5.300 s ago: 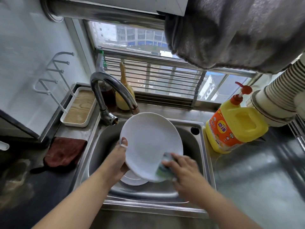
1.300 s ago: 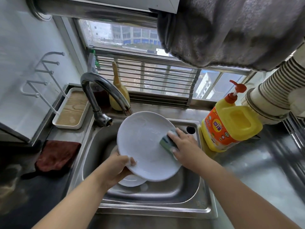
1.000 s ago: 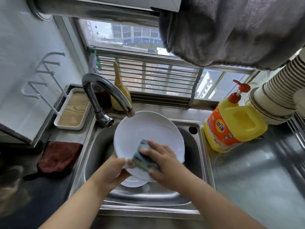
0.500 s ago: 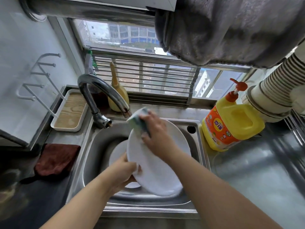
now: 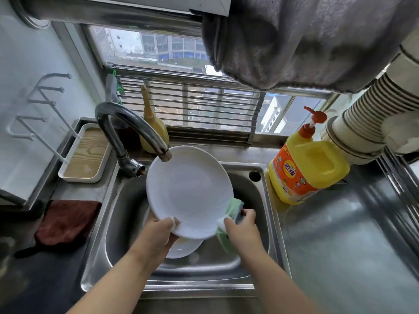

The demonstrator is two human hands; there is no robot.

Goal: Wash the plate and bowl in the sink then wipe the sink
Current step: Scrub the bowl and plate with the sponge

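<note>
Green sponge (image 5: 229,219) is gripped in the right hand (image 5: 243,232), pressed to the near right rim of the white plate (image 5: 189,191). At the plate's near left edge the left hand (image 5: 158,234) pinches it, thumb on top, holding it tilted above the steel sink (image 5: 271,225). Below it, on the sink floor, lies the white bowl (image 5: 183,248). Beyond the plate's far rim curves the faucet (image 5: 127,123); a yellow detergent bottle (image 5: 306,168) stands right of the sink.

Daylight enters a barred window (image 5: 190,103) beside a pale wall (image 5: 27,64) above a steel counter (image 5: 353,245).
</note>
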